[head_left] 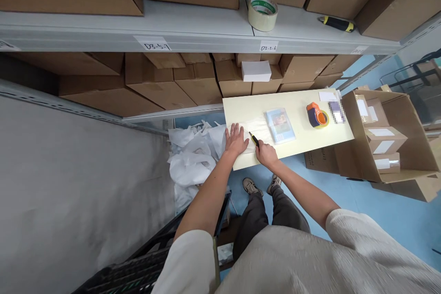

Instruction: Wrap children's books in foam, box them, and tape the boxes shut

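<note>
My left hand (236, 140) lies flat with spread fingers on a translucent white sheet (254, 125) at the left end of the pale table (296, 101). My right hand (266, 153) is closed round a black and yellow utility knife (254, 139), its tip pointing up and left toward my left hand. The tip is over the sheet; whether it touches cannot be made out. Just right of the knife lies a flat, clear-wrapped packet (279, 125) with a blue and white printed front.
An orange and purple tape dispenser (315, 115) stands on the table's right part. Beyond it is an open carton (354, 135) holding small boxes. White plastic wrapping (189, 163) is heaped at the left. Above, the shelf (206, 23) carries a tape roll (262, 13) and another utility knife (337, 23).
</note>
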The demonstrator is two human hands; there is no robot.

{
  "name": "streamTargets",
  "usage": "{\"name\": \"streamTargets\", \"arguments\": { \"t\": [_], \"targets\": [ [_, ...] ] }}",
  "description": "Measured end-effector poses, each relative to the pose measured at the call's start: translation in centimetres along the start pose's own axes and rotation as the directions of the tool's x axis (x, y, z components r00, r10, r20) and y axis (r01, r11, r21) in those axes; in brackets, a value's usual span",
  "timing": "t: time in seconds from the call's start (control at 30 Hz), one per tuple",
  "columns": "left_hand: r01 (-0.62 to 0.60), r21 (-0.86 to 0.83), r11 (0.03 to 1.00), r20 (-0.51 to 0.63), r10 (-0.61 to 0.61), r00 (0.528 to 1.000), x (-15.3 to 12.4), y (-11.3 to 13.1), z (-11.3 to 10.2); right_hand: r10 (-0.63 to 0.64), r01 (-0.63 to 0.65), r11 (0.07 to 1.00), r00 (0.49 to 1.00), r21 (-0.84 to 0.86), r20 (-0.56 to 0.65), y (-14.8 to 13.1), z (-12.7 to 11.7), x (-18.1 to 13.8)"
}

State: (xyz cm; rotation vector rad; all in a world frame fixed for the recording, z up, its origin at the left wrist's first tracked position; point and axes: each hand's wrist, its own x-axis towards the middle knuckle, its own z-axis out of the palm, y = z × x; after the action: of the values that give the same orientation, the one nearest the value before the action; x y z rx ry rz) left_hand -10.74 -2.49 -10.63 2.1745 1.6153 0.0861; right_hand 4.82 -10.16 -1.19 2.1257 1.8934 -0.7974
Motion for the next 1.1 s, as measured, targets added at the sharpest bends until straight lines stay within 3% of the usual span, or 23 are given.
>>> {"name": "streamTargets", "arguments": {
  "t": [0.6,0.83,1.1],
  "targets": [
    [0.040,0.007,0.999,0.084,-0.041,0.996,-3.7,1.5,1.0,0.008,-0.007,0.999,1.000,-0.049,0.018,0.9,1.1,-3.7],
    [0.061,0.068,0.996,-0.005,-0.060,0.998,-4.9,2.6,1.1,0.008,-0.006,0.997,1.000,-0.076,0.025,1.3,1.6,-5.4],
    [0.066,0.080,0.995,-0.011,-0.065,0.998,-6.1,3.6,1.7,0.016,-0.013,0.995,0.999,-0.100,0.028,1.9,2.4,-6.5]
  ]
}}
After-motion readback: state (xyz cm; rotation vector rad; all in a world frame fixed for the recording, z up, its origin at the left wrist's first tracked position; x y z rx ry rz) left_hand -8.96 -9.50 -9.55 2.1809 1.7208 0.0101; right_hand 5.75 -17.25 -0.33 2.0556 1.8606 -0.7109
